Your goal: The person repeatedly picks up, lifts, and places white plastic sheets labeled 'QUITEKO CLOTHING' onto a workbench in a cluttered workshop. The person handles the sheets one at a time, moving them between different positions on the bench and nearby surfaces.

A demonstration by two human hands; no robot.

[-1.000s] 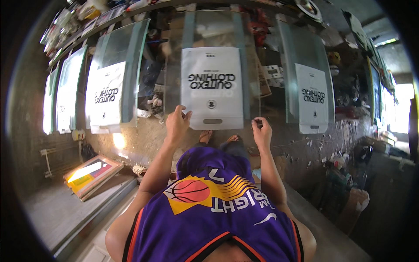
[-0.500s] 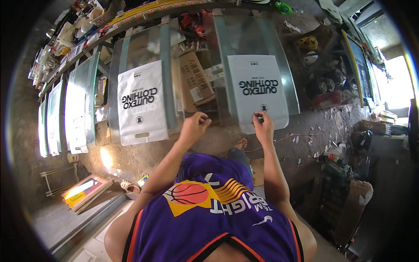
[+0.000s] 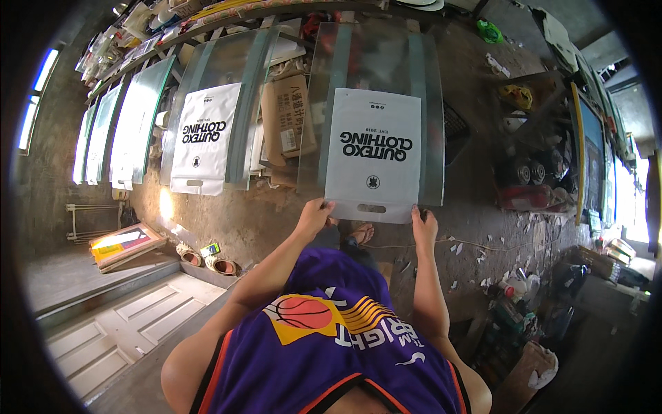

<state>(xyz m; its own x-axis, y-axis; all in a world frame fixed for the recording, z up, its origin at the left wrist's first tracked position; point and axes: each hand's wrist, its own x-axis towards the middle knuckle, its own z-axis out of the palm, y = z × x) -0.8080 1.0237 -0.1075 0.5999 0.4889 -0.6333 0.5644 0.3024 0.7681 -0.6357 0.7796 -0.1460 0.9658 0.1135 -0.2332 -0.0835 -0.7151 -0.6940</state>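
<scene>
A white printed plastic bag (image 3: 372, 141) with a cut-out handle slot lies on a clear glass panel (image 3: 427, 76) straight in front of me, its near edge overhanging the glass. My left hand (image 3: 314, 219) pinches the bag's near left corner. My right hand (image 3: 423, 226) pinches its near right corner. Another white bag (image 3: 201, 165) lies flat on the glass panel (image 3: 177, 72) to the left.
More glass panels (image 3: 138, 117) line up to the left. A flattened cardboard box (image 3: 281, 121) lies between panels. Dark clutter (image 3: 531, 172) is at the right. A framed screen (image 3: 127, 245) and sandals (image 3: 221, 265) sit low on the left, beside my bare feet's side (image 3: 362, 231).
My view has shifted rightward along the row, from one panel to the one beside it. My hands have come onto this bag's near corners and now grip it.
</scene>
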